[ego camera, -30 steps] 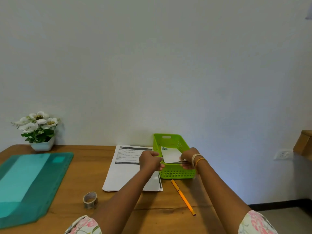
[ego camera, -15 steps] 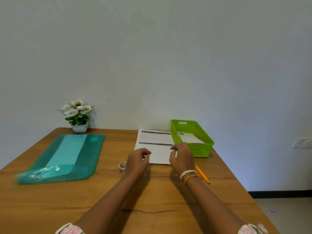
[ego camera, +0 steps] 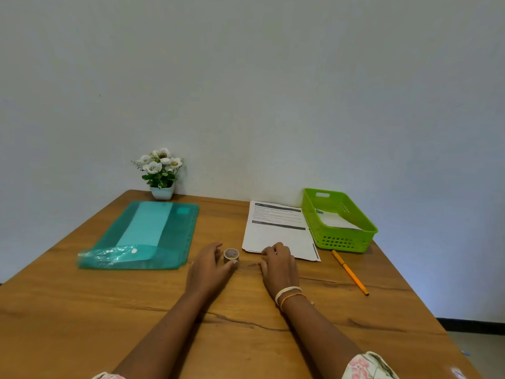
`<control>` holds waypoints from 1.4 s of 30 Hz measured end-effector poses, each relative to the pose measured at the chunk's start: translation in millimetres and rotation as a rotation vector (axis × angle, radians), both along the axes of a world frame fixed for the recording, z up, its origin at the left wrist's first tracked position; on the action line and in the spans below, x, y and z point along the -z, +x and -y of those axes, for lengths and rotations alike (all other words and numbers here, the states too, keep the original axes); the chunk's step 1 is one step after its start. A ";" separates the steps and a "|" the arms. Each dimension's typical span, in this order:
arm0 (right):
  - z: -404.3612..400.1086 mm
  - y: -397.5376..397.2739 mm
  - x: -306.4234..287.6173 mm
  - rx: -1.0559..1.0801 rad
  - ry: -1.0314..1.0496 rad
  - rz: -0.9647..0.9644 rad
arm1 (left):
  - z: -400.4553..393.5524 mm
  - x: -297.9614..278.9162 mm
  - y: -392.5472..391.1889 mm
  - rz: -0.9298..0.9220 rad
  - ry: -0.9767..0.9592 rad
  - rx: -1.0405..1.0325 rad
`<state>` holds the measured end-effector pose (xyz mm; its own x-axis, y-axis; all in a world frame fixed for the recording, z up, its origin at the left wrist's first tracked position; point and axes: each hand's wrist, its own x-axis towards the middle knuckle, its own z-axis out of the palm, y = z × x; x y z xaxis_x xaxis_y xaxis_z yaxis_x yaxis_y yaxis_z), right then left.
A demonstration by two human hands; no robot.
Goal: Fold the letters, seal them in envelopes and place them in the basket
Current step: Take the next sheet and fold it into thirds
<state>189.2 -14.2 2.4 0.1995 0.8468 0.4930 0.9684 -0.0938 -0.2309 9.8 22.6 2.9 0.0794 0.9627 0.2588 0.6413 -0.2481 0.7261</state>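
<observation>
A stack of printed letters (ego camera: 276, 231) lies on the wooden table (ego camera: 109, 310), just left of a green basket (ego camera: 344, 239). A white envelope (ego camera: 337, 221) lies inside the basket. My right hand (ego camera: 278, 266) rests on the table with its fingertips at the near edge of the letters, holding nothing. My left hand (ego camera: 209, 266) lies on the table beside a small tape roll (ego camera: 231, 254), thumb and fingers on either side of it, apparently touching but not gripping.
A teal plastic folder (ego camera: 144, 236) lies at the left. A potted white flower (ego camera: 161, 173) stands at the back against the wall. An orange pen (ego camera: 350, 272) lies right of the letters, near the table's right edge.
Both hands drew back from the basket, leaving the envelope inside it, and came down onto the table. The left hand moved to the tape roll. The camera view pulled back and shifted.
</observation>
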 end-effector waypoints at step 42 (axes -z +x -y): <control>84.7 57.7 4.0 -0.048 0.337 -0.919 | -3.1 -1.8 -20.6 0.101 0.144 0.118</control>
